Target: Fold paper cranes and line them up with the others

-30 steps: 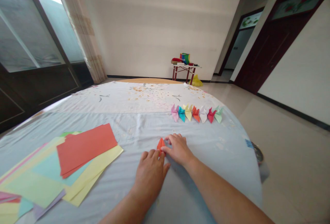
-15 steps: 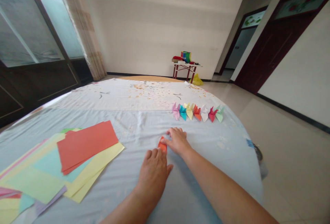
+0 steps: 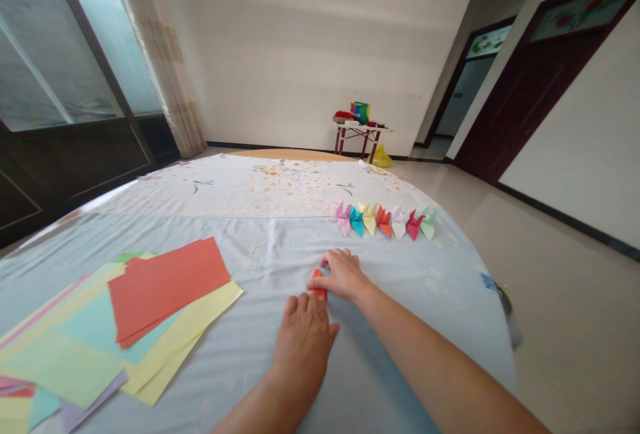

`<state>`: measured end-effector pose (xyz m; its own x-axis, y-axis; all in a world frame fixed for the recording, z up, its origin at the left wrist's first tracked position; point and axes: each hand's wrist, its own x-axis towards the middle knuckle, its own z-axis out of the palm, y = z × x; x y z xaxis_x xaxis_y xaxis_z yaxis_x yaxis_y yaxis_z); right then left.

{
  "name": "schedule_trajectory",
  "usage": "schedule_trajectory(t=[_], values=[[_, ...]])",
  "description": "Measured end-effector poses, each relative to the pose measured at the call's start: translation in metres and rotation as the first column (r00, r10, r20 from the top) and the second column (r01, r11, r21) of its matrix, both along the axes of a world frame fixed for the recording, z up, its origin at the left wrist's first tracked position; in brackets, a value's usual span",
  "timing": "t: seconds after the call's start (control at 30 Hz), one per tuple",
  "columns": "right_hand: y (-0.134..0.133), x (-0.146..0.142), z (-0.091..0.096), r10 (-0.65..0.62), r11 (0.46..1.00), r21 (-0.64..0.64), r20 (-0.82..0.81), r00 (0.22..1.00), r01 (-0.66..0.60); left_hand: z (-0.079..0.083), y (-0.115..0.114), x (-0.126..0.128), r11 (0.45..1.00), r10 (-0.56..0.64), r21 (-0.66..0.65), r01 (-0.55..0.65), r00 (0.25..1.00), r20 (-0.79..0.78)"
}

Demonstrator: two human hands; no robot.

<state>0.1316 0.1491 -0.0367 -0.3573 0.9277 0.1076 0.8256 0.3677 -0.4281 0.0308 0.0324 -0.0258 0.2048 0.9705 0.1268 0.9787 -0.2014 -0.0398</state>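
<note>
A small red folded paper (image 3: 318, 285) lies on the cloth-covered tabletop (image 3: 260, 241), and both hands meet on it. The left hand (image 3: 305, 327) lies flat just on the near side of the paper, fingers held together, their tips pressing its near end down. The right hand (image 3: 345, 274) rests on the paper's right side with fingers bent over it. Whether it pinches an edge or only presses cannot be told, since the hand covers most of the piece.

Beyond the paper and to its right stands a row of folded figures (image 3: 385, 221), seven in different colours, touching side by side; these look finished. The red piece looks only partly folded, flat and narrow. Well to its left lies a loose stack of coloured sheets (image 3: 167, 284), unfolded, a red one on top.
</note>
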Motion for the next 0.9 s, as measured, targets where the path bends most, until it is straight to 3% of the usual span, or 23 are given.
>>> schedule_trajectory(t=[0.2,0.33,0.43,0.67,0.9], values=[[0.012,-0.008,-0.006,-0.072,0.997,-0.015,0.037,0.997,0.073,-0.001,-0.001,0.0,1.0,-0.004,-0.004,0.004,1.0,-0.01],[0.019,-0.006,-0.002,-0.098,0.992,0.082,0.041,0.994,0.095,0.0,-0.001,-0.001,1.0,-0.008,0.006,0.009,1.0,-0.015],[0.015,0.001,0.002,-0.087,0.991,0.103,0.012,0.996,0.085,-0.001,-0.001,-0.001,1.0,-0.013,0.01,0.013,1.0,-0.007],[-0.005,0.013,-0.002,-0.007,1.0,0.005,-0.025,1.0,0.007,-0.003,-0.001,0.0,0.999,-0.021,0.037,0.022,1.0,-0.022],[0.0,0.012,-0.006,-0.114,0.993,0.042,0.026,0.993,0.113,-0.001,-0.004,-0.002,0.997,-0.043,0.059,0.044,0.999,-0.018]])
